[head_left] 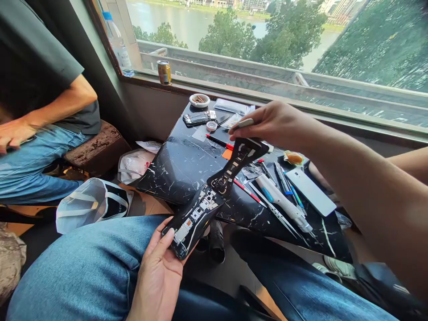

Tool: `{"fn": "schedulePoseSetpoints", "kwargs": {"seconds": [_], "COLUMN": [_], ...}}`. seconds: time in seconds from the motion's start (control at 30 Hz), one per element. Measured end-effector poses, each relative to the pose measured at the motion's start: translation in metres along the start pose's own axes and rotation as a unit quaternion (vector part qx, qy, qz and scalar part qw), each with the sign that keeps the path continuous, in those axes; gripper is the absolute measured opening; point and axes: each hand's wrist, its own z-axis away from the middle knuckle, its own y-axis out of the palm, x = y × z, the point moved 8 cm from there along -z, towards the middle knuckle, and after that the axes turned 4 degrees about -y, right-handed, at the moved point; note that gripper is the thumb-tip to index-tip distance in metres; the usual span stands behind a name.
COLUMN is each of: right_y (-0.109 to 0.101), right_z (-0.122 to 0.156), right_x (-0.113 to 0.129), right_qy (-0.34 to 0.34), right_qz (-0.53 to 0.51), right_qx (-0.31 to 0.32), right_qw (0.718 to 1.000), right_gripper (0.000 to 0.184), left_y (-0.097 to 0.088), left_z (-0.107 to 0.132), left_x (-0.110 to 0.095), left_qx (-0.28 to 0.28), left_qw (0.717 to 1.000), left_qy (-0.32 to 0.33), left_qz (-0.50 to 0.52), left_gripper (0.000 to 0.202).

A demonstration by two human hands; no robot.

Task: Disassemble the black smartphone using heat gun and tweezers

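My left hand (162, 272) grips the lower end of an opened black phone (194, 220), above my lap. Its circuit board, with silver shields and camera parts, faces up. My right hand (264, 122) is closed at the far end of a black back cover (232, 167), raised at an angle over the table. The cover's near end meets the phone's top; whether they are joined I cannot tell. A small grey rounded piece (243, 124) shows at my right fingers, its kind unclear. Behind the cover, a red and black pen-like tool (219, 141) lies on the table.
The black marbled table (180, 156) bears a white electric screwdriver (284, 203), tweezers (272, 209), a white phone (310, 191), another opened phone (199, 118) and an ashtray (199, 100). A can (164, 72) stands on the sill. A person (43, 98) sits left, near a bag (90, 203).
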Motion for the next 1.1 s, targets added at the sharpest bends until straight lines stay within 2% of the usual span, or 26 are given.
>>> {"fn": "schedulePoseSetpoints", "kwargs": {"seconds": [0.1, 0.2, 0.37, 0.47, 0.63, 0.73, 0.9, 1.1], "right_y": [0.024, 0.044, 0.081, 0.104, 0.142, 0.161, 0.179, 0.190], "right_z": [-0.021, -0.043, -0.072, -0.082, -0.095, -0.100, -0.104, -0.098], "right_x": [0.017, 0.028, 0.033, 0.031, 0.023, 0.017, 0.006, 0.001], "right_qy": [-0.032, -0.067, -0.114, -0.146, -0.178, -0.195, -0.223, -0.246], "right_qz": [-0.007, -0.013, -0.041, -0.064, -0.084, -0.073, -0.012, 0.053], "right_qx": [0.076, 0.106, 0.139, 0.147, 0.137, 0.119, 0.076, 0.074], "right_qw": [0.997, 0.992, 0.983, 0.976, 0.971, 0.971, 0.972, 0.965], "right_gripper": [0.030, 0.029, 0.021, 0.016, 0.020, 0.023, 0.022, 0.022], "left_y": [-0.004, -0.004, 0.007, 0.014, 0.028, 0.032, 0.031, 0.033], "left_z": [-0.002, -0.003, -0.003, -0.002, -0.003, -0.006, -0.009, -0.008], "left_x": [0.008, 0.017, 0.036, 0.047, 0.057, 0.061, 0.062, 0.058], "left_qx": [-0.040, -0.054, 0.018, 0.070, 0.160, 0.189, 0.190, 0.134], "left_qw": [0.998, 0.993, 0.976, 0.964, 0.950, 0.945, 0.946, 0.960], "left_qy": [-0.044, -0.102, -0.217, -0.258, -0.268, -0.267, -0.259, -0.243], "left_qz": [-0.003, 0.010, -0.005, -0.003, 0.007, 0.025, 0.042, 0.043], "left_gripper": [0.021, 0.017, 0.031, 0.045, 0.053, 0.057, 0.062, 0.066]}}
